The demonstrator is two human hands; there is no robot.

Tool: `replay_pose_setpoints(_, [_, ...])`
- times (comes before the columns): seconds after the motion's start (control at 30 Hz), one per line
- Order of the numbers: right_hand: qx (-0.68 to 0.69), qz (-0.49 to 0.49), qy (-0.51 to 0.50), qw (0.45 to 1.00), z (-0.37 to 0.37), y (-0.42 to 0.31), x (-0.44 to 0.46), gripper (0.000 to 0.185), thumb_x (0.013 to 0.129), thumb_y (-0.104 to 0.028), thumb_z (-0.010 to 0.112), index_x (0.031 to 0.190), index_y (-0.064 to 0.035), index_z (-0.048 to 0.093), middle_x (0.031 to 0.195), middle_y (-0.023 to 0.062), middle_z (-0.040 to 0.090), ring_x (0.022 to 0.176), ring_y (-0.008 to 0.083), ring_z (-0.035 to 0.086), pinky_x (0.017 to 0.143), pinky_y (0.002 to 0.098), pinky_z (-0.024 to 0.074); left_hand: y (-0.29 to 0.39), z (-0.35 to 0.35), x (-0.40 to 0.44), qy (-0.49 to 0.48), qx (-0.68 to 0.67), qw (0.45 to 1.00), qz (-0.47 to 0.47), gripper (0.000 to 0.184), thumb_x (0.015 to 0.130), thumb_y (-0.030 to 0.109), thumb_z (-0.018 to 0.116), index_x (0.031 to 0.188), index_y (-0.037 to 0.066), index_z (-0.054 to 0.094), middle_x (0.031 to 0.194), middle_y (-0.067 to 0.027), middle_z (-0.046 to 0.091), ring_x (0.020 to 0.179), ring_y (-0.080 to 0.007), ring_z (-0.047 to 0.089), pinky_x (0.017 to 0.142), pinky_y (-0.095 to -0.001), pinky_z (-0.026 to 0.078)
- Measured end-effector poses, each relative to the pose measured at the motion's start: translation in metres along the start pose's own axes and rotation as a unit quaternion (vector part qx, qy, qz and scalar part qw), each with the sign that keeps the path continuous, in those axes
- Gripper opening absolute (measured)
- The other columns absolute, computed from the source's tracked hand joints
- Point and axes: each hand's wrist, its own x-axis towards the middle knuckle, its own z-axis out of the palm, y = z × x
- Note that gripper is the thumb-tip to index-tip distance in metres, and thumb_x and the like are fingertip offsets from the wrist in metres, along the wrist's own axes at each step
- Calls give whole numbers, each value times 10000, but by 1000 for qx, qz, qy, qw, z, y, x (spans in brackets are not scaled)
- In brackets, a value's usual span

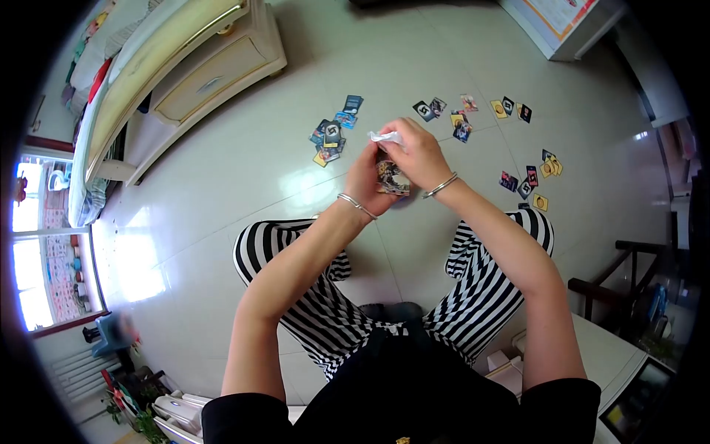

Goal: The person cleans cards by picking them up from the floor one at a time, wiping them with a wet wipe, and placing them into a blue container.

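Note:
My left hand [361,181] is closed around a stack of picture cards [392,178], its thumb along the upper side. Pinched in my right hand [423,157] is a crumpled white tissue [385,138], just above the cards' far end. Both hands meet over the floor in front of my knees. The right fingers partly cover the top of the stack, and the lower cards are hidden.
Loose cards lie on the tiled floor [296,192]: a pile [330,133] on the left, several cards [460,126] beyond my right hand, and more [531,177] at the right. A cream cabinet [214,85] stands far left, a dark wooden frame [614,285] at the right.

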Motion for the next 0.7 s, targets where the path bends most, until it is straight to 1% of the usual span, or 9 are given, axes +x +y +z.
replay_pose_setpoints(0.07, [-7, -7, -19, 1000, 6, -1, -7, 123, 761, -81, 582, 877, -65, 546, 820, 93, 561, 728, 249, 579, 620, 317, 458, -1, -2, 6, -14, -39, 999, 4, 443, 936, 440, 265, 1096, 96, 493, 1085, -108, 559, 979, -283, 559, 811, -472, 469])
replay_pose_setpoints(0.1, [-13, -22, -40, 999, 8, -7, -10, 123, 744, -56, 578, 862, -73, 548, 816, 91, 553, 725, 272, 571, 613, 323, 458, 2, 2, 7, 68, -64, 995, 37, 441, 941, 425, 245, 1081, 96, 503, 1104, -113, 549, 1029, -286, 531, 869, -466, 434])
replay_pose_setpoints(0.13, [-11, -24, -45, 999, 9, -13, -15, 123, 744, -56, 578, 862, -73, 548, 816, 91, 553, 725, 272, 571, 613, 323, 458, 8, 0, 8, 70, -68, 994, 40, 441, 941, 425, 245, 1081, 96, 503, 1104, -113, 549, 1029, -286, 531, 869, -466, 434])
replay_pose_setpoints(0.27, [12, -93, -64, 994, 9, -14, -15, 164, 719, -18, 569, 868, -81, 538, 829, 77, 549, 722, 263, 576, 606, 323, 462, 20, 2, 13, 7, -68, 995, 74, 443, 934, 442, 264, 1075, 105, 513, 1149, -95, 534, 1046, -267, 514, 915, -454, 390])
replay_pose_setpoints(0.33, [-48, -73, -11, 996, 7, -3, -1, 180, 716, -6, 555, 881, -77, 537, 849, 82, 547, 722, 265, 577, 602, 324, 461, 13, 23, 4, 117, -59, 991, 27, 437, 935, 431, 274, 1089, 102, 517, 1142, -91, 545, 1052, -261, 513, 926, -458, 375])
replay_pose_setpoints(0.37, [-75, -22, -29, 996, 4, 1, 6, 186, 715, -5, 551, 888, -72, 536, 881, 92, 552, 729, 274, 575, 608, 334, 462, 9, 16, 5, 56, -77, 995, 4, 425, 937, 410, 279, 1089, 95, 520, 1120, -94, 557, 1067, -258, 507, 940, -461, 358])
replay_pose_setpoints(0.47, [-104, 12, -23, 994, 7, 8, 10, 181, 715, -11, 553, 888, -62, 532, 887, 101, 554, 738, 287, 572, 628, 344, 462, 10, 12, 6, 80, -58, 995, 33, 421, 935, 402, 282, 1082, 89, 522, 1116, -99, 559, 1080, -263, 498, 960, -473, 335])
replay_pose_setpoints(0.6, [7, -29, -80, 996, 14, -4, -11, 148, 732, -33, 574, 872, -44, 526, 845, 104, 554, 759, 300, 571, 653, 347, 460, 29, -1, 12, 25, -85, 990, 108, 426, 940, 389, 267, 1129, 94, 510, 1136, -104, 550, 1080, -262, 498, 969, -450, 340])
replay_pose_setpoints(0.7, [-18, -8, -47, 999, 12, 7, -3, 135, 739, -54, 563, 867, -65, 523, 845, 110, 556, 768, 310, 570, 654, 384, 463, 23, 4, 8, 22, -67, 994, 88, 416, 932, 400, 307, 1113, 100, 531, 1101, -93, 571, 1050, -240, 520, 942, -433, 370])
